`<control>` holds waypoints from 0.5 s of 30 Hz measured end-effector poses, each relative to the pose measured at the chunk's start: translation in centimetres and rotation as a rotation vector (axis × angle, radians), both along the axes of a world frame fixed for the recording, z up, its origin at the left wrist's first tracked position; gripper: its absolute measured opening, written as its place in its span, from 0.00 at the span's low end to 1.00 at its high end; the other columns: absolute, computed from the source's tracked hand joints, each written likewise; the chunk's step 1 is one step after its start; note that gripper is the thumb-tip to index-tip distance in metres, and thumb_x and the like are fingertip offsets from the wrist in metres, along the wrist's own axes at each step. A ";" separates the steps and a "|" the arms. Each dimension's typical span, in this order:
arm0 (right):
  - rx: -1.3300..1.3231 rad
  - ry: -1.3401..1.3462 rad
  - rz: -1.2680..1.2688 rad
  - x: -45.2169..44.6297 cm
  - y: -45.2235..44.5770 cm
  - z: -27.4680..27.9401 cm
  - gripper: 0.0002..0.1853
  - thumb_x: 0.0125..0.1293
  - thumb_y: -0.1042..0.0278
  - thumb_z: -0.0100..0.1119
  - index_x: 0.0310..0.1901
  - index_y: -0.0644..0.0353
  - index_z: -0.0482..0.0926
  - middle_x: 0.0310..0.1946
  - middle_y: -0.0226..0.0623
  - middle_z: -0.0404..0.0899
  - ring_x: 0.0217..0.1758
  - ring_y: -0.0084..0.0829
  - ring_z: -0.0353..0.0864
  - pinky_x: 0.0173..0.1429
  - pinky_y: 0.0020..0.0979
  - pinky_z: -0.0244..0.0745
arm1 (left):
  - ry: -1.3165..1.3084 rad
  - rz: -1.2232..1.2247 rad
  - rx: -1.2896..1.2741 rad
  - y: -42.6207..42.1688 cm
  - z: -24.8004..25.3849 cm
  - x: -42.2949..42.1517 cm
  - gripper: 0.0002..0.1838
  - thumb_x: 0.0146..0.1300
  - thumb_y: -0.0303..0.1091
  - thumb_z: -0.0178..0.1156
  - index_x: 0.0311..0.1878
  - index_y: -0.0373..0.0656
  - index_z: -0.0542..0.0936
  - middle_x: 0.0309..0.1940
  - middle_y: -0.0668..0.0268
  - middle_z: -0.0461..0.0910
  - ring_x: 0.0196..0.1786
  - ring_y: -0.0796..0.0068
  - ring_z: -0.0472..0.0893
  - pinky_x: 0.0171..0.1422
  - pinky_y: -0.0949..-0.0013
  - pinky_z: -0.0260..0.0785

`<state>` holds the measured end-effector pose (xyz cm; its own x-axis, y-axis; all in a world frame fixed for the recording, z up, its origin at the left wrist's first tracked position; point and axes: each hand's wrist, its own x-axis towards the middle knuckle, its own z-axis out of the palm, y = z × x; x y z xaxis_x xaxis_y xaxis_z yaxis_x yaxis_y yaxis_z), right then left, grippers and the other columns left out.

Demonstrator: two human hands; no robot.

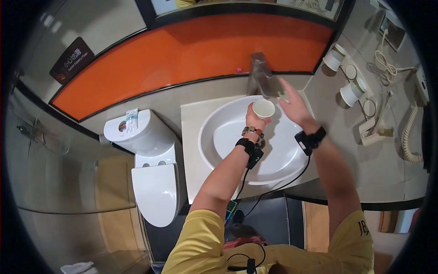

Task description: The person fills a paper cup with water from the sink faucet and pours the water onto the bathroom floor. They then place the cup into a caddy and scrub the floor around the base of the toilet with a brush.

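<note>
My left hand (254,120) is wrapped round a white paper cup (264,108), whose open mouth faces up at me. The cup is over the back part of the oval white sink (207,146), just below the metal faucet (258,75). To the right of the faucet is my right hand (294,108), raised with its fingers stretched out and nothing visible in it. Whether its fingers touch the faucet I cannot tell. What the cup contains is not clear.
A white toilet (155,192) stands left of the counter (191,155). Two paper cups, an upper one (334,57) and a lower one (352,92), sit in a wall holder at the right. Beyond them hangs a coiled cord (407,137). Black cables run from my wrist straps.
</note>
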<state>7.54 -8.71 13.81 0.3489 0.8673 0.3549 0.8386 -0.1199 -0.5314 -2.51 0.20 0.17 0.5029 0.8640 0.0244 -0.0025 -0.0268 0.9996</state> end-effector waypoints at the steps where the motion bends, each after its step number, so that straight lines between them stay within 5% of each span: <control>1: 0.036 0.135 -0.007 0.4 -1.1 -0.9 0.33 0.53 0.79 0.51 0.64 0.62 0.57 0.62 0.44 0.63 0.65 0.36 0.62 0.65 0.34 0.57 | -0.031 -0.048 0.028 -0.3 0.6 -0.8 0.43 0.31 0.24 0.73 0.55 0.39 0.63 0.48 0.58 0.75 0.51 0.64 0.75 0.54 0.65 0.69; 5: -0.011 0.466 -0.056 -3.4 -4.4 -1.4 0.33 0.53 0.76 0.53 0.64 0.62 0.58 0.58 0.47 0.68 0.61 0.35 0.68 0.62 0.34 0.60 | -0.021 -0.051 0.150 -1.3 5.3 -5.5 0.42 0.32 0.25 0.73 0.55 0.38 0.63 0.47 0.59 0.74 0.51 0.67 0.74 0.56 0.67 0.67; 15: -0.005 0.668 0.393 -26.3 -6.7 -0.9 0.39 0.47 0.77 0.62 0.63 0.61 0.56 0.56 0.38 0.65 0.61 0.32 0.64 0.62 0.33 0.59 | -0.062 0.061 0.092 -7.5 13.4 -28.6 0.43 0.34 0.25 0.71 0.58 0.40 0.62 0.50 0.59 0.71 0.55 0.67 0.72 0.58 0.68 0.64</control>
<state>-18.76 -15.42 12.96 0.1540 0.9728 0.1729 0.3215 0.1161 -0.9398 -31.10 -7.27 13.52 0.4442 0.8858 0.1342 -0.0593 -0.1204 0.9910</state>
